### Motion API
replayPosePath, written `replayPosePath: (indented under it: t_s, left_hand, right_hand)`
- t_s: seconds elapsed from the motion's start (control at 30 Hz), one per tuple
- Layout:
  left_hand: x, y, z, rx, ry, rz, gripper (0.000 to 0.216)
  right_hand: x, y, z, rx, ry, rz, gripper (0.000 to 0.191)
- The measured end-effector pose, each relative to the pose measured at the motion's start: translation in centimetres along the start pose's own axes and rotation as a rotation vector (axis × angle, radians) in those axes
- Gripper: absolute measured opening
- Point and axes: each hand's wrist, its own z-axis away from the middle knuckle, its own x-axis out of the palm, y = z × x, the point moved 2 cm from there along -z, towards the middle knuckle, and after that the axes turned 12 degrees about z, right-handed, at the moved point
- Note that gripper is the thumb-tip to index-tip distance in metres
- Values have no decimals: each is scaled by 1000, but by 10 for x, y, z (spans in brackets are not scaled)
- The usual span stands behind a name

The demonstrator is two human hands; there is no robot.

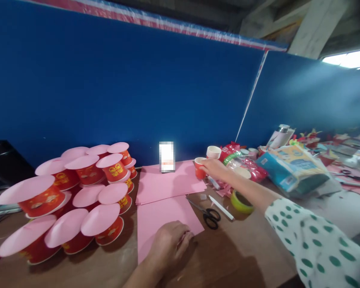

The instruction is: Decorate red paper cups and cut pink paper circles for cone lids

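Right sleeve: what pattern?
White sleeve with green spots; shows best in the head view.

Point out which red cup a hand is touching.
The lone red cup at the right end of the pink sheets, with the right hand on it. The grouped cups at left sit under pink discs, untouched.

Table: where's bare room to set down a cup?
Bare table: your side of the scissors and tape, right of your left hand; a narrow strip between pink paper and pink-topped cups. Crowded around your right hand.
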Motion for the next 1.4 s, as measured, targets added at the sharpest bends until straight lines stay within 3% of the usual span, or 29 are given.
replayPosePath:
  t_s: [0.23,0.37,0.47,0.53,0.67,0.83,1.03,1.23,1.4]
  left_hand:
    - [-1,0,-1,-18,-8,-5,24]
    - [-3,4,0,-24,8,11,20]
    - [-4,8,2,-14,8,21,14]
    - [-3,10,2,-10,-4,14,22]
    - [1,12,2,-17,-85,-62,22]
    - [4,16,9,-89,-155,-87,36]
    - [5,29,38,-83,-185,29,48]
    - [-4,33,61,31,-215,33,42]
    - [-17,22,81,68,-81,-285,45]
  right_hand:
    - [14,9,4,113,-32,-21,25]
    - [12,17,10,165,35,-61,34]
    - [9,17,22,179,77,-101,37]
    - [7,12,38,158,79,-138,34]
    - [-2,-16,83,25,98,-311,28]
    - [-19,-74,143,-127,97,-567,29]
    - [-17,-134,177,-335,55,-651,39]
    - [3,-147,184,-376,81,-621,40]
    - [-4,-139,189,-393,29,-614,28]
